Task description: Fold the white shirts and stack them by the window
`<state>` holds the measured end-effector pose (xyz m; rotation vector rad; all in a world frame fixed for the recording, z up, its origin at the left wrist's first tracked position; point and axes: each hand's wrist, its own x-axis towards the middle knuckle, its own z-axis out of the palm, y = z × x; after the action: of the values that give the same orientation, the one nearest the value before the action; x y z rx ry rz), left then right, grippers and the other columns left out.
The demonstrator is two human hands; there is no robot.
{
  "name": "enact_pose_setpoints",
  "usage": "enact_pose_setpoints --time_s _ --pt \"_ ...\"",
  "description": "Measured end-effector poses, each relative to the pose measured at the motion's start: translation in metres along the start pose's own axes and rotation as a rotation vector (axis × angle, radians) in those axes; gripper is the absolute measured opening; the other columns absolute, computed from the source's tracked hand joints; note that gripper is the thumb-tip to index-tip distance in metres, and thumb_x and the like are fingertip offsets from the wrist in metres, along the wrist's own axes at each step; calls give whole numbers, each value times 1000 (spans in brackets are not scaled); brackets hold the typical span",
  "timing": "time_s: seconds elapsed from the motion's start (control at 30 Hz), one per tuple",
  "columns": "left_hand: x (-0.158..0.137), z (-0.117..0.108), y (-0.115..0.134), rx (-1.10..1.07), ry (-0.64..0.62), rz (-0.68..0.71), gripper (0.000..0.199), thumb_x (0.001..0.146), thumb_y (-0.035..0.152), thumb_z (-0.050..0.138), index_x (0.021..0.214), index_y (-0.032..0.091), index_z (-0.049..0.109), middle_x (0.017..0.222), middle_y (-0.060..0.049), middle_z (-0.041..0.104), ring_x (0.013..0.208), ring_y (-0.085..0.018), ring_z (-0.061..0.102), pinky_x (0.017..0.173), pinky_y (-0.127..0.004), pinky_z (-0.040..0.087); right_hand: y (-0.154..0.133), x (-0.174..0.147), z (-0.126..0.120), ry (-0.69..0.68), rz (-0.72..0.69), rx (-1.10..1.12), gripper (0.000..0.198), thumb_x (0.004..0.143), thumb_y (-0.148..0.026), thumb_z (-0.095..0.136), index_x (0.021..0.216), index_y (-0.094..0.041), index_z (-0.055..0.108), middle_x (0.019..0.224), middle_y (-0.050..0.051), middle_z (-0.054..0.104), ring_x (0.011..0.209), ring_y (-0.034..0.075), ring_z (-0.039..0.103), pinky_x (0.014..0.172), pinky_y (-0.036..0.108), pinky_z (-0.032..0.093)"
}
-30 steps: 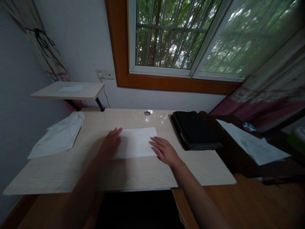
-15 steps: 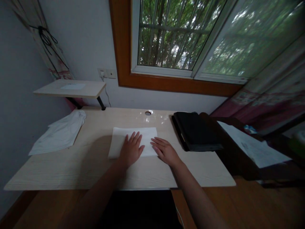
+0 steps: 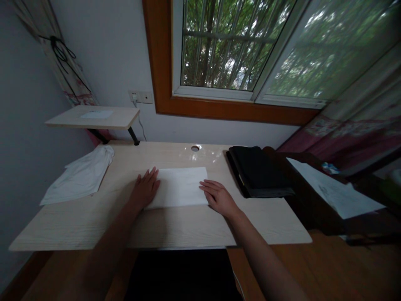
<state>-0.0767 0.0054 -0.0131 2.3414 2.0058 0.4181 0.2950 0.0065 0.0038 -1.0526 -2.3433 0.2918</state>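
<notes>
A folded white cloth (image 3: 180, 188) lies flat on the pale wooden desk (image 3: 194, 228), roughly a rectangle. Over its left end rests my left hand (image 3: 144, 190), palm down with the fingers stretched out; it covers that edge. My right hand (image 3: 219, 196) lies at the opposite end, its extended fingertips on the cloth's right edge and the thumb by the lower right corner. Neither hand grips anything.
Another white cloth (image 3: 79, 175) lies loosely at the desk's left side. Black folders (image 3: 257, 171) are stacked at the right. A small raised shelf (image 3: 119, 119) stands at the back left. Beyond the desk's right side, papers (image 3: 332, 188) lie on a dark surface.
My left hand has slid left across the cloth, from near its middle to its left end. The right hand has stayed at the right edge, nearly still.
</notes>
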Motion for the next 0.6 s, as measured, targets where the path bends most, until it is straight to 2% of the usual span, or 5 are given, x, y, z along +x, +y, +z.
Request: enact_pose_setpoints --time_s 0.1,0.17,0.37,0.5,0.6 --pt "-2 2 -1 -12 18 7 57 106 41 26 159 23 35 167 -9 32 155 -30 30 125 -59 20 -9 17 1 40 66 -26 40 96 -20 50 129 -27 71 125 5 75 124 27 64 112 51 48" --pt "-2 4 -1 -15 16 -3 58 107 43 25 159 23 35 168 -9 32 155 -30 29 125 -59 19 -23 37 7 70 109 -42 43 98 -20 46 136 -24 66 130 7 72 126 26 62 113 47 48" --pt "-1 8 -4 3 30 9 59 107 45 24 160 23 33 168 -9 32 155 -29 29 125 -58 20 -83 96 58 15 157 -118 55 105 -38 44 155 -16 42 162 14 41 151 32 37 124 55 31" --pt "-3 4 -1 54 45 24 58 106 41 24 161 23 33 167 -10 31 154 -28 30 125 -57 20 -104 105 92 -60 160 -142 57 105 -41 45 154 -12 43 164 17 37 155 30 30 126 54 23" --pt "-4 2 1 70 55 30 58 106 40 24 161 22 33 167 -10 32 154 -29 32 125 -58 22 -103 98 96 -53 167 -165 58 105 -43 45 152 -9 46 163 18 37 155 29 28 128 52 20"
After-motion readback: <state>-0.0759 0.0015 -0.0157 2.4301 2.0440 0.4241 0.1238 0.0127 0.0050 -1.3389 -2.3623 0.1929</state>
